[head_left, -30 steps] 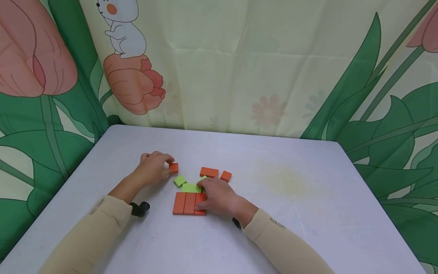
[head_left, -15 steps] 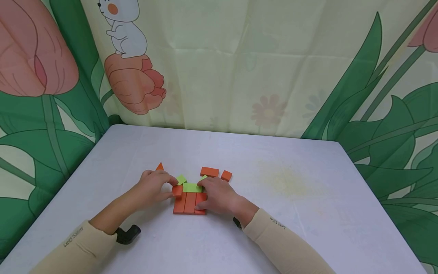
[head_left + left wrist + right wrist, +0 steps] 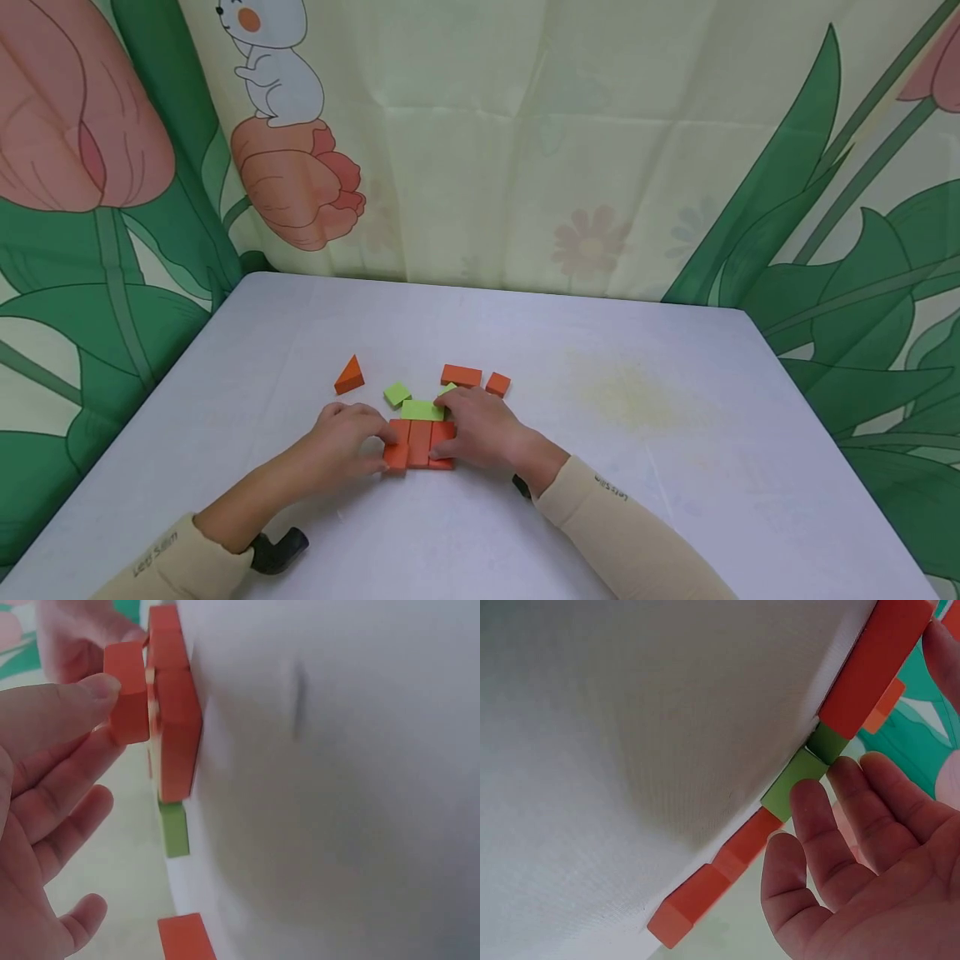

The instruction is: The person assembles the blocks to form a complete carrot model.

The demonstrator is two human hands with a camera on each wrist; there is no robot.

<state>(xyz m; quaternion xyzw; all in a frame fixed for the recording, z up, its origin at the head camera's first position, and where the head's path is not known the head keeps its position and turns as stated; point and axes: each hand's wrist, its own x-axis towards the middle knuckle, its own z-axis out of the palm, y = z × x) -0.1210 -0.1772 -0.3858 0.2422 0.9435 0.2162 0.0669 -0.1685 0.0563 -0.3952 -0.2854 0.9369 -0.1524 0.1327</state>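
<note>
In the head view, several wooden toy blocks lie on the white table. Three red oblong blocks (image 3: 420,445) lie side by side as a flat panel, a green oblong block (image 3: 422,410) along their far edge. My left hand (image 3: 341,446) pinches a small red block (image 3: 129,694) between thumb and fingers, over the panel's near left corner. The left wrist view shows it raised above the panel's top face. At the panel's right side is my right hand (image 3: 486,429), its thumb at the rightmost red block (image 3: 874,667) and its loosely bent fingers beside the green blocks (image 3: 795,782).
Behind the panel sit a small green block (image 3: 397,395), another red oblong block (image 3: 461,375) and a small red block (image 3: 498,384). An orange triangular block (image 3: 350,377) lies farther left. A printed cloth (image 3: 480,150) hangs behind the table (image 3: 675,467).
My left hand has carried the small red block from behind the panel toward me, to its near left corner. The orange triangular block has come into sight. My right hand has stayed put.
</note>
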